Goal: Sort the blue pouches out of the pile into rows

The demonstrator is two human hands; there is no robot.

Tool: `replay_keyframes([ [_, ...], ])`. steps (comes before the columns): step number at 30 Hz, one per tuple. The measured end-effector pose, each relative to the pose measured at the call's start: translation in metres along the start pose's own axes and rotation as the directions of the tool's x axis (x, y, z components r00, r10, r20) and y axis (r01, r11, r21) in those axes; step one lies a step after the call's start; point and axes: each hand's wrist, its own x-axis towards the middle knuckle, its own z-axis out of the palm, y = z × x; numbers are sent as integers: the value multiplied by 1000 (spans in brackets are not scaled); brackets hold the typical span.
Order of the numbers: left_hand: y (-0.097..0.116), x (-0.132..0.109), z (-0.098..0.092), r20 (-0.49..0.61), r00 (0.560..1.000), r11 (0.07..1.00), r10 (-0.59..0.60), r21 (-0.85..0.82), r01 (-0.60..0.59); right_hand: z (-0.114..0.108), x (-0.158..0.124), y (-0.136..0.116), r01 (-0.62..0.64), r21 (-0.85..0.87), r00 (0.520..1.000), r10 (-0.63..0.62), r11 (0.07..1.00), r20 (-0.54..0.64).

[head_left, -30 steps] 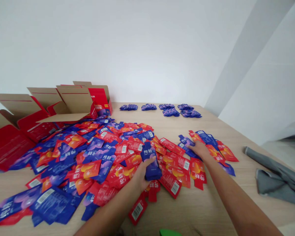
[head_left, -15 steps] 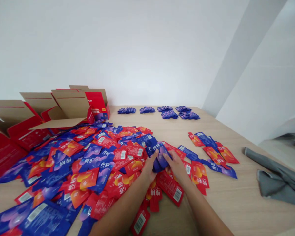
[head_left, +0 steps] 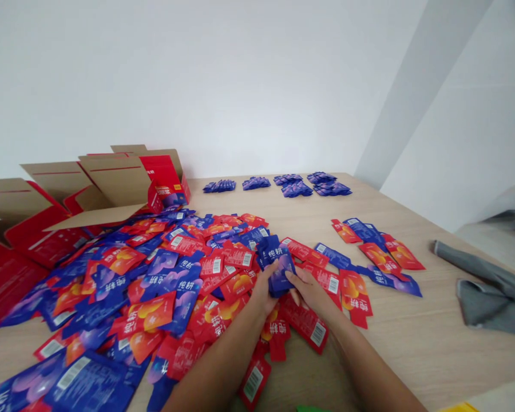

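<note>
Both hands meet over the middle of a wooden table (head_left: 412, 343). My left hand (head_left: 264, 294) grips a small stack of blue packets (head_left: 277, 260) from the left side. My right hand (head_left: 309, 292) holds the same stack from the right, fingers curled on its lower edge. Under and around the hands lies a wide heap of loose red and blue packets (head_left: 163, 274). A smaller scatter of red and blue packets (head_left: 377, 252) lies to the right of the hands.
Open red-lined cardboard boxes (head_left: 86, 183) stand at the far left. Several neat piles of blue packets (head_left: 296, 186) sit in a row along the far edge. A grey cloth (head_left: 489, 292) lies at the right edge.
One second ago my right hand was reaching into the right scatter while my left held the blue stack alone. It has come back left and now holds the stack too.
</note>
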Motion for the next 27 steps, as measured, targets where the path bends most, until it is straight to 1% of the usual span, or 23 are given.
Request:
replay_keyframes([
  [6,-3,1,-1,-43,997,998,66,3,-66,-5,-2,2,22,-73,999,-26,997,-45],
  [8,-4,0,1,-61,995,997,79,16,-78,-9,-2,3,46,-146,992,-62,988,-113],
  [9,-4,-1,2,-69,994,996,83,27,-82,-11,-1,3,65,-197,978,-101,978,-180],
  [10,-4,-2,3,-77,993,995,89,41,-86,-14,0,3,85,-244,954,-150,966,-261],
  [11,-4,-3,4,-80,993,995,90,58,-86,-16,2,3,104,-275,918,-199,956,-343],
  [13,-4,-5,5,-62,996,993,71,98,-65,-20,5,2,143,-257,846,-253,956,-470],
  [14,-5,-6,5,-39,998,992,52,121,-47,-22,6,2,157,-211,831,-245,965,-499],
  [15,-5,-7,5,-7,1000,989,25,148,-24,-23,7,3,162,-154,834,-218,975,-507],
  [16,-6,-8,4,27,1000,984,-11,178,6,-24,7,3,155,-92,849,-180,984,-498],
  [18,-7,-9,2,80,992,968,-96,241,74,-23,6,4,108,34,891,-82,994,-447],
  [20,-7,-11,-1,92,980,947,-176,288,143,-20,4,5,56,156,923,8,986,-384],
  [22,-7,-12,-3,104,971,936,-213,308,172,-17,3,3,38,262,941,54,964,-335],
  [24,-6,-13,-6,154,961,930,-228,325,168,-16,3,1,64,303,950,35,951,-310],
  [27,-5,-13,-8,224,943,918,-245,368,151,-16,6,0,133,236,953,-58,963,-298],
])
